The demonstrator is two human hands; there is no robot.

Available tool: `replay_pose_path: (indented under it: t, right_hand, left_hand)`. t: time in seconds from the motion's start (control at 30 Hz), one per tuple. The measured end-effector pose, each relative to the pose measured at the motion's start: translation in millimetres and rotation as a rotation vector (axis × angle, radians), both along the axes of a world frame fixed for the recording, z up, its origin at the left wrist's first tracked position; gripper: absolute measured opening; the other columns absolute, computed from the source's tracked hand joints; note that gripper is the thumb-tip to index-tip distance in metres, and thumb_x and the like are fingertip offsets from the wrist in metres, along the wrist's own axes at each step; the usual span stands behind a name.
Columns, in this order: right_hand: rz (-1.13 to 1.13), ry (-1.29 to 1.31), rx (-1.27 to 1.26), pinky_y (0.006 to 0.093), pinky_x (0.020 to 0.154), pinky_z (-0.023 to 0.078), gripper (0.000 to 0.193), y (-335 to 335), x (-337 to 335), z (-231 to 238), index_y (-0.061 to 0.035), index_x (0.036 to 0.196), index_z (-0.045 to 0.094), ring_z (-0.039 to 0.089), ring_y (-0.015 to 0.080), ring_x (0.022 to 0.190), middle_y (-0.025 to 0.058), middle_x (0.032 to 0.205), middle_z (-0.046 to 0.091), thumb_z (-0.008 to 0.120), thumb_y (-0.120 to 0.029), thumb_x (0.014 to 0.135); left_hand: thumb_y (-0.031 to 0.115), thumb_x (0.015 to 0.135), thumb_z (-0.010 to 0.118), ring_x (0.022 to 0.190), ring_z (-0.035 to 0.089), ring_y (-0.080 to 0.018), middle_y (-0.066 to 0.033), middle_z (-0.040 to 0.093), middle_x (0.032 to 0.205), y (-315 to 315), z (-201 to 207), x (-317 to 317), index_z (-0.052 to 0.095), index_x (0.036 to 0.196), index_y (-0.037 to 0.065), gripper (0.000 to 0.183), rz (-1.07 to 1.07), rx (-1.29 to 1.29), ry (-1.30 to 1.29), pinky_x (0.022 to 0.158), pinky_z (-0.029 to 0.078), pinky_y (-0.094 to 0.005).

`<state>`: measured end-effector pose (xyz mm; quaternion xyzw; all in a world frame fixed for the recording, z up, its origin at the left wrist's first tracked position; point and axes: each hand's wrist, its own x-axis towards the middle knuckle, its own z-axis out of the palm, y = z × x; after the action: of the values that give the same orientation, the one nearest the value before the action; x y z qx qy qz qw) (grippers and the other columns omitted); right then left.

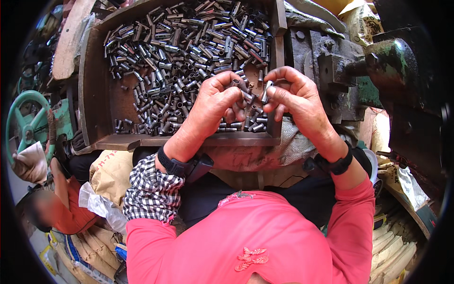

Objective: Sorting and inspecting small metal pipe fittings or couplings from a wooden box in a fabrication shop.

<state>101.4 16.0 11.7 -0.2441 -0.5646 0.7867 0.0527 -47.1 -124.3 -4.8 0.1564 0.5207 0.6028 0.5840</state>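
Note:
Both my hands are raised over the right front part of a shallow tray (189, 141) heaped with short metal tubes (165, 61). In my left hand (218, 97), closed, a few of these tubes (245, 92) lie between thumb and fingers. Between the thumb and forefinger of my right hand (298, 92) I pinch a single shiny metal tube (266, 92), held nearly upright. The two hands are close together but apart. More loose tubes lie under them in the tray's front corner.
Right of the tray stands a heavy, greasy machine (331, 66) with a thick cylindrical part (392, 61). At the left are a green handwheel (29, 120) and another person in an orange top (75, 208). Paper sacks (111, 173) stand beside me; a wooden board (73, 42) lies beyond the tray's left side.

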Motion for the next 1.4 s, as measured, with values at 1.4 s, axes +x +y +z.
replay_pose_path:
  t: [1.4]
  right_hand:
    - [-0.061,0.133,-0.167,0.0194,0.038,0.043,0.014,-4,9,-12,-0.0043,0.089,0.051,0.057,0.0087,0.046,0.0094,0.071,0.064,0.061,-0.013,0.087]
  left_hand:
    - [0.013,0.085,0.065,0.059,0.062,-0.0121,-0.0075,0.065,0.078,3,-1,10,0.061,0.094,0.001,0.015,-0.033,0.057,0.072,0.049,0.05,-0.0212]
